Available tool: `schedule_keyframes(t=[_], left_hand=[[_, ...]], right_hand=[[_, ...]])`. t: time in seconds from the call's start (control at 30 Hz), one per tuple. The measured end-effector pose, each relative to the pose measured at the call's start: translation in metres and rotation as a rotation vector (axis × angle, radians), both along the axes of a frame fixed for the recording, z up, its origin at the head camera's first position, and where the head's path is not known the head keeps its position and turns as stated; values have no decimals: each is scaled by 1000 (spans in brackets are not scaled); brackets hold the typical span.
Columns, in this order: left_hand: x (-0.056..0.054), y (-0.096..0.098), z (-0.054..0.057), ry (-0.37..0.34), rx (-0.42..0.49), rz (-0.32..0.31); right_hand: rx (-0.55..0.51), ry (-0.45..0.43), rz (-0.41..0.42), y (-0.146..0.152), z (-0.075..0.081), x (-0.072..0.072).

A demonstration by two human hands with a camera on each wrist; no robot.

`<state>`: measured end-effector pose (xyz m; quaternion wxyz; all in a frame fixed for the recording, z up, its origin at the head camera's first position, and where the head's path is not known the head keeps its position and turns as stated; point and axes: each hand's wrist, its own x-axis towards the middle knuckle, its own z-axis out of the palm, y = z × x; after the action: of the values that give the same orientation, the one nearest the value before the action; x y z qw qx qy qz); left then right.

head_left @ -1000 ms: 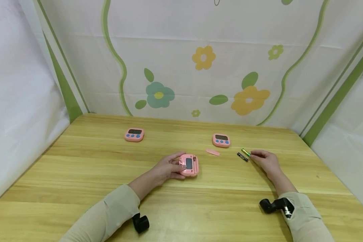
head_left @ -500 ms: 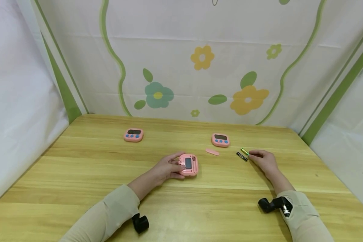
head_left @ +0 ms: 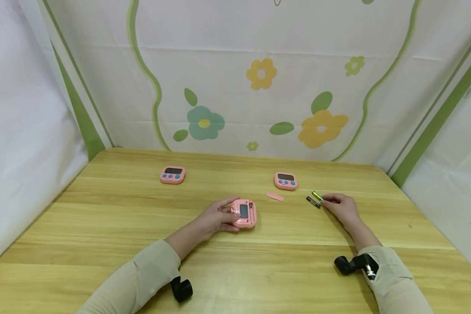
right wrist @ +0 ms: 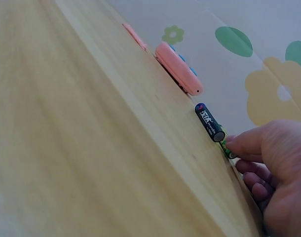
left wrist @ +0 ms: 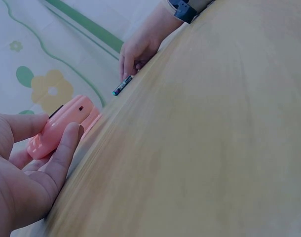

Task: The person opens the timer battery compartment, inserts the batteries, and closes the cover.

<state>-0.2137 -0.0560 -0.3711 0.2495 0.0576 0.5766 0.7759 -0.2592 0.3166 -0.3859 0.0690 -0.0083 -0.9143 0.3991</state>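
In the head view my left hand [head_left: 213,221] grips a pink digital timer [head_left: 250,214], thumb on its back. The back faces up, and its long battery slot lies uncovered along the right side. My right hand [head_left: 344,210] pinches the near end of a green and gold battery [head_left: 316,195] on the table. Beside it lies a black battery [head_left: 313,202], whose printed label shows in the right wrist view, where it partly hides the green battery [right wrist: 226,149]. A loose pink battery cover [head_left: 275,196] lies between the timer and the batteries.
A second pink timer [head_left: 285,181] with blue buttons stands behind the cover. Another pink timer [head_left: 172,175] sits at the back left, display lit with faint digits. A flower-printed white curtain [head_left: 227,78] rises behind the wooden table [head_left: 102,209].
The head view has shifted slightly. Both hands keep their places, the left holding the timer and the right at the green battery.
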Motion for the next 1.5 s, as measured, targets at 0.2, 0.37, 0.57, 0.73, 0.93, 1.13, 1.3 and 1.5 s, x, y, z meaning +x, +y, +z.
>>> schedule_keyframes(t=[0.2, 0.37, 0.57, 0.73, 0.93, 1.13, 1.3, 1.5], left_hand=[[0, -1, 1, 18, -11, -3], [0, -2, 2, 11, -7, 1], [0, -1, 2, 2, -11, 8], [0, -1, 1, 1, -21, 15], [0, -2, 1, -3, -17, 17], [0, -1, 0, -2, -6, 12], [0, 0, -1, 11, -3, 6], [0, 0, -2, 13, 1, 5]], right_hand=[[5, 3, -4, -2, 2, -1], [6, -6, -9, -3, 2, -3], [10, -27, -25, -4, 3, -5], [34, -31, -36, -6, 5, -5], [42, -9, -45, -7, 3, -7], [-8, -16, -57, -4, 2, -5], [-21, -56, -55, -3, 7, -4], [-100, -99, -63, -3, 14, -8]])
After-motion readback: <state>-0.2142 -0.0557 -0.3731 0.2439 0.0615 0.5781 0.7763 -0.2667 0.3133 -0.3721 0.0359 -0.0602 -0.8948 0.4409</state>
